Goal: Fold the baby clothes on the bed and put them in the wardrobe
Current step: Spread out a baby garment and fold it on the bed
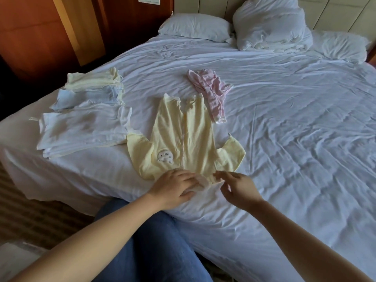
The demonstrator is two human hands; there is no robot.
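A yellow baby romper [189, 139] lies spread flat on the white bed [295, 129], legs pointing away from me, sleeves out to both sides. My left hand [175, 188] rests with straight fingers on its collar at the near edge. My right hand [236, 186] pinches the collar's right side between thumb and fingers. A crumpled pink garment [211, 92] lies just beyond the romper. Folded clothes sit at the left: a white stack [83, 131], a blue piece [85, 97] and a pale yellow piece [93, 78].
Pillows [195, 27] and a bunched duvet [270, 27] lie at the head of the bed. Dark wooden panelling [40, 37] stands at the left. My knee in blue jeans [154, 241] is against the bed's near edge, above patterned carpet [26, 216].
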